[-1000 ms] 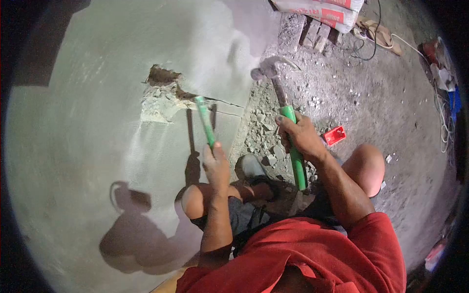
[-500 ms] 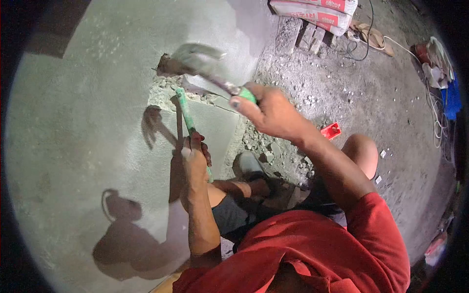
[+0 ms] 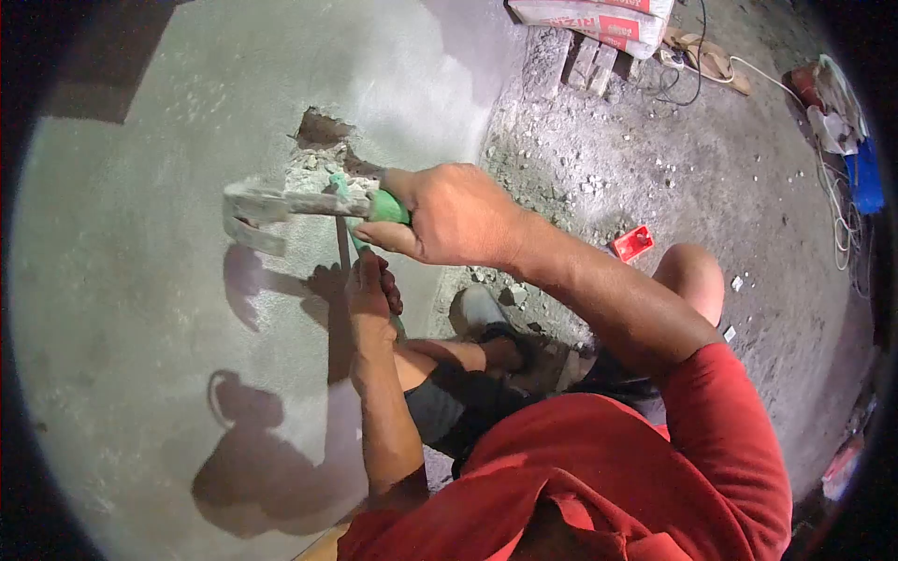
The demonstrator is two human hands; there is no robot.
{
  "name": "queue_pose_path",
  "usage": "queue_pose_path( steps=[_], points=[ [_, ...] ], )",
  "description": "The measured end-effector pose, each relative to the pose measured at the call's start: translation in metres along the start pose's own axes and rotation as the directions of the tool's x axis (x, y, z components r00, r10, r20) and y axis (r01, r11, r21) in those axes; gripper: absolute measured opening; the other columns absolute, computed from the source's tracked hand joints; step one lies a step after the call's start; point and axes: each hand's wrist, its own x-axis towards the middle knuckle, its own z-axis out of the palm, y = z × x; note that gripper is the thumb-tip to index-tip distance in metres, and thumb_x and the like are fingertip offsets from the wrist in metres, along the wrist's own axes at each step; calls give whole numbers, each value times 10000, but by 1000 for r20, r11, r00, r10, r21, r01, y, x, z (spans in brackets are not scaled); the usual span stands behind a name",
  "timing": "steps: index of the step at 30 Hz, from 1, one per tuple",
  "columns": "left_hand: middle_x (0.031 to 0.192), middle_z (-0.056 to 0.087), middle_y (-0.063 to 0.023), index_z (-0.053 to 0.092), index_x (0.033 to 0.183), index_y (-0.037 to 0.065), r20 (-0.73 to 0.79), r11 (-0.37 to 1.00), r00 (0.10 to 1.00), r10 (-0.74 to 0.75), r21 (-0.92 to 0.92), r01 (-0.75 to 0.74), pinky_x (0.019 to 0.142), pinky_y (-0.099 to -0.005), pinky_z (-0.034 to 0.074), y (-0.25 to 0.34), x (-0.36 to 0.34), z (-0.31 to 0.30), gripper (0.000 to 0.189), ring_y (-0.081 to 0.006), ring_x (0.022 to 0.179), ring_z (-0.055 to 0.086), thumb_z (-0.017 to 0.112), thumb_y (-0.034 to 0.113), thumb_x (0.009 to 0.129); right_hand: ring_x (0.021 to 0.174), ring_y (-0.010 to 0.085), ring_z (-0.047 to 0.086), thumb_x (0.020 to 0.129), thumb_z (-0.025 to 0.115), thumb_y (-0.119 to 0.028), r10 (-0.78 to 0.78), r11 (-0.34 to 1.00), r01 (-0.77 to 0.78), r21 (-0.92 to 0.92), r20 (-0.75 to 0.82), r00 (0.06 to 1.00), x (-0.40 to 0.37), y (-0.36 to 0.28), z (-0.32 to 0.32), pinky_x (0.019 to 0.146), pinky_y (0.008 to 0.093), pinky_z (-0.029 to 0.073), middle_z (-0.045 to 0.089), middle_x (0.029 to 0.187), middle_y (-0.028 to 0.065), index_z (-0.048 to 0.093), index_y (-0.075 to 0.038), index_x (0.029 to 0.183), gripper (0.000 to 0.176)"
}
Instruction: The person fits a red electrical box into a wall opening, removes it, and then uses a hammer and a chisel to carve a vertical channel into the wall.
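My right hand point(image 3: 458, 213) is wrapped round the green grip of a hammer point(image 3: 309, 204), whose grey claw head hangs in front of the wall on the left. Below it, my left hand point(image 3: 372, 288) is closed round a long green chisel point(image 3: 355, 232). The hammer's handle crosses in front of the chisel's upper part. The chisel's upper end lies at the broken edge of a rough hole point(image 3: 323, 129) in the plastered grey wall point(image 3: 178, 252).
Cement bags point(image 3: 608, 21) lie at the top, near wooden blocks point(image 3: 591, 65). A red box point(image 3: 632, 243) and rubble point(image 3: 524, 299) are on the floor by my legs. Cables point(image 3: 835, 210) and a blue item point(image 3: 865, 178) are at the far right.
My right hand and the hammer have swung left and slightly down, from above the chisel to across it. My left hand stays round the chisel. The view has shifted slightly.
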Motion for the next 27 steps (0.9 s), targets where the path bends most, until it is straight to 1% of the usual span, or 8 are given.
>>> queue_pose_path(
  steps=[6,13,15,16,17,19,20,27],
  points=[
    [656,450,13,563,935,92,0,997,1000,-24,74,24,440,-248,332,2,2,14,359,-87,498,401,585,450,944,790,406,671,898,533,-570,116,970,-103,-221,47,992,15,51,13,737,485,538,671,788,235,674,-8,914,581],
    [649,446,28,558,921,82,96,998,993,-64,13,63,433,-252,337,21,-32,13,326,-77,503,404,570,407,947,711,447,643,896,565,-559,110,993,-113,-13,-162,981,-14,43,-17,675,485,512,634,687,249,639,14,879,578],
    [640,412,41,559,913,81,106,956,994,11,291,-41,428,-245,322,20,-42,20,320,-52,506,375,570,400,942,660,393,647,896,567,-556,267,939,-227,260,-131,955,-28,60,-12,663,463,507,628,664,229,639,25,914,585],
    [660,539,-65,576,946,38,98,846,994,45,526,-90,484,-343,430,7,-21,16,370,-193,522,523,543,407,945,606,306,619,902,566,-545,343,905,-304,296,-89,935,-36,62,-14,643,438,496,612,629,190,637,35,955,587],
    [660,539,-65,576,946,38,78,863,996,52,498,-84,484,-343,430,-9,-6,19,370,-193,522,523,543,407,945,611,225,572,923,556,-509,413,879,-371,298,-90,906,-44,67,-10,613,383,475,594,644,130,631,19,935,533],
    [730,625,-217,593,954,56,122,464,945,304,847,-259,637,-478,497,-27,8,27,322,-433,703,635,511,367,956,572,121,504,953,525,-471,512,820,-463,337,-71,856,-63,91,12,543,318,435,549,616,53,599,-7,868,478],
    [788,651,-260,607,963,44,264,384,872,413,818,-429,687,-521,492,-23,2,28,350,-473,785,634,511,380,958,526,120,489,959,518,-462,548,792,-501,349,-42,836,-73,105,24,506,316,417,531,581,37,575,-8,837,473],
    [694,631,-250,586,869,4,-66,714,896,440,631,-304,646,-517,489,-53,25,39,398,-465,705,629,520,386,962,463,109,467,974,495,-488,610,736,-574,360,17,792,-107,108,40,449,287,370,507,563,16,558,-27,858,480]
  ],
)
